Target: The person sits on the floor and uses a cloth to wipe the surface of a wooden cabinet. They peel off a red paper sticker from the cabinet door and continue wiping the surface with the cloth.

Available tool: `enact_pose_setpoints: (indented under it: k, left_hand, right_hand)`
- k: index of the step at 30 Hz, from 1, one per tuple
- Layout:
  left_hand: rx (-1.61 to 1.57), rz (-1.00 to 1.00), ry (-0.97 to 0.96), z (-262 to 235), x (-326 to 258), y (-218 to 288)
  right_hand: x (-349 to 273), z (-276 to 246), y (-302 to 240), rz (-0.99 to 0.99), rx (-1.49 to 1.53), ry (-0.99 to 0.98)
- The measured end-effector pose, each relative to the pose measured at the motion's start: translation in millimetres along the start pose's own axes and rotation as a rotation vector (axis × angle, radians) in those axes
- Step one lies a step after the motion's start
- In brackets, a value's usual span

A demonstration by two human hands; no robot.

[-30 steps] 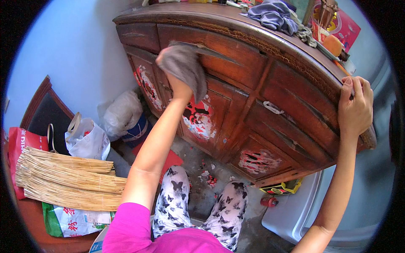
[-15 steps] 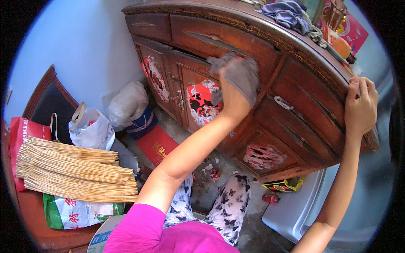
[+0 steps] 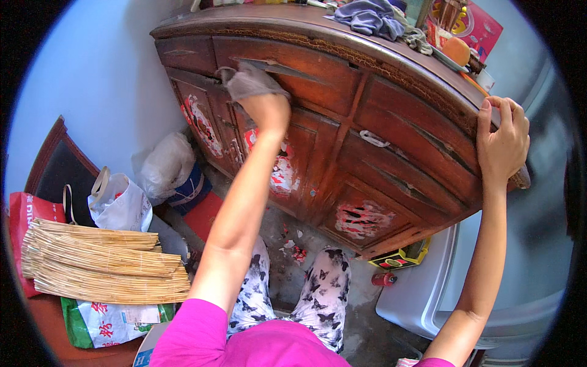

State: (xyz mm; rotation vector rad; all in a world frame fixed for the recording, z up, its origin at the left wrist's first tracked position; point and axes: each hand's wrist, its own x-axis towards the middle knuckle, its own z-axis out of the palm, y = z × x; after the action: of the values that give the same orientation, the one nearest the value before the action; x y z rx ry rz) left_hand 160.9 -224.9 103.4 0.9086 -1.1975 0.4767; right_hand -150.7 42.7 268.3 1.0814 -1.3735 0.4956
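Observation:
My left hand (image 3: 268,115) is closed on a grey rag (image 3: 254,81), slightly blurred, against the upper front of a dark reddish-brown wooden cabinet (image 3: 342,122), by its drawers. My right hand (image 3: 504,144) grips the edge of the cabinet top at the right corner, fingers bent over it. Below the rag, the door panels carry torn red, white and black paper remnants (image 3: 203,125). A similar torn patch (image 3: 365,219) marks the lower right door. A white loop handle (image 3: 374,139) is fixed to the middle section.
On the cabinet top lie a bluish-grey cloth (image 3: 370,17) and an orange round thing (image 3: 456,50). At left are a bundle of thin straw-coloured sticks (image 3: 104,260), a white bag (image 3: 122,205) and a blue bucket (image 3: 188,186). Paper scraps (image 3: 298,252) and a red bottle (image 3: 384,279) lie on the floor.
My left hand has moved the rag leftward along the cabinet front. My right hand stays at the corner, its fingers slightly shifted. The whole view has swung a little to the right.

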Motion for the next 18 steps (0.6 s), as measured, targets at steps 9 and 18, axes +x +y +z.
enact_pose_setpoints:
  k: [9, 18]
  left_hand:
    - [-0.433, -0.031, -0.317, -49, -55, 136]
    - [-0.319, 0.228, -0.134, -31, 13, 118]
  right_hand:
    - [-4, 8, 7, -0.031, -0.016, -0.007]
    - [-6, 4, 2, 0.011, 0.033, 0.028]
